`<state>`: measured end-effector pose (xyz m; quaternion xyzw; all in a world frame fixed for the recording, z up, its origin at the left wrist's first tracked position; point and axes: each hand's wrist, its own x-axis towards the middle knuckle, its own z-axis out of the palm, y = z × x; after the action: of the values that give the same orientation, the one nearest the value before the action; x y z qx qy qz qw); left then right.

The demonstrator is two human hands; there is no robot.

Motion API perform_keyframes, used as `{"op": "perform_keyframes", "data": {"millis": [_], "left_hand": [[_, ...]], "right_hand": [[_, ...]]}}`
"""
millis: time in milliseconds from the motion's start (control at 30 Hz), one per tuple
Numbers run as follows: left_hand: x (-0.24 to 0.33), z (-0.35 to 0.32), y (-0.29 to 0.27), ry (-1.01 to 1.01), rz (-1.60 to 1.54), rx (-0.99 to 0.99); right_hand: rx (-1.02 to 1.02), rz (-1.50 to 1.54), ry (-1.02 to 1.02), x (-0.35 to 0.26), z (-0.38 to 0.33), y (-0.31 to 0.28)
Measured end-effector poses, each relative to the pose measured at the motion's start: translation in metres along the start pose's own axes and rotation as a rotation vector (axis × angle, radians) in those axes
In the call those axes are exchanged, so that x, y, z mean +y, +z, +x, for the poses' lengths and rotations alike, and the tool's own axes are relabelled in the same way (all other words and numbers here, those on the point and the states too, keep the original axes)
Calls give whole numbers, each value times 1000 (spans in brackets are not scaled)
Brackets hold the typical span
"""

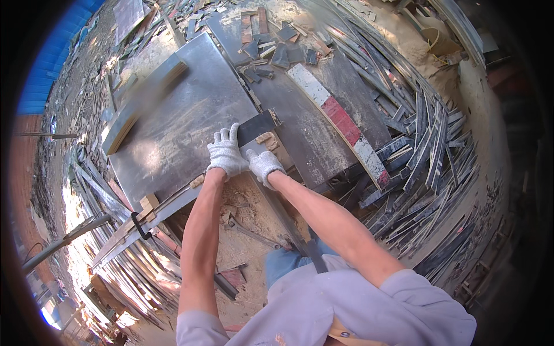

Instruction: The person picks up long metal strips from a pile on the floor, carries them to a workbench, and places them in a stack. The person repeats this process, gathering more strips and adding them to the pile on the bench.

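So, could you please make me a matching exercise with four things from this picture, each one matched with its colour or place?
Things:
1. left hand
2. right hand
3. long plank
4. dark board piece

Descriptions:
A. painted white and red
B. under the left hand's fingertips
C. in a white glove, flat on the metal table
D. in a white glove, at the table's near edge

Pairs: 1-C, 2-D, 3-A, 4-B

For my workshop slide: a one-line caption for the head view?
Gloved left hand and right hand press a dark board on a metal saw table amid offcuts.
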<state>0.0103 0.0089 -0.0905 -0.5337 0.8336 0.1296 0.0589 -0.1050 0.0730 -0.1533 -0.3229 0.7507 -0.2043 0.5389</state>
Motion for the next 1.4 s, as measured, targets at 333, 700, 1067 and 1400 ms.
{"op": "perform_keyframes", "data": {"millis": [333,700,1067,1400], "left_hand": [[-24,25,-6,35,-1,85],[-15,8,4,109,-103,-77],[19,-139,9,408,-431,346],[118,-150,9,538,-401,20]], "right_hand": [[74,-149,-59,-36,23,6],[129,-78,66,3,-12,6],[659,-127,-737,157,-201,-91],[430,606,17,281,-278,-164]]}}
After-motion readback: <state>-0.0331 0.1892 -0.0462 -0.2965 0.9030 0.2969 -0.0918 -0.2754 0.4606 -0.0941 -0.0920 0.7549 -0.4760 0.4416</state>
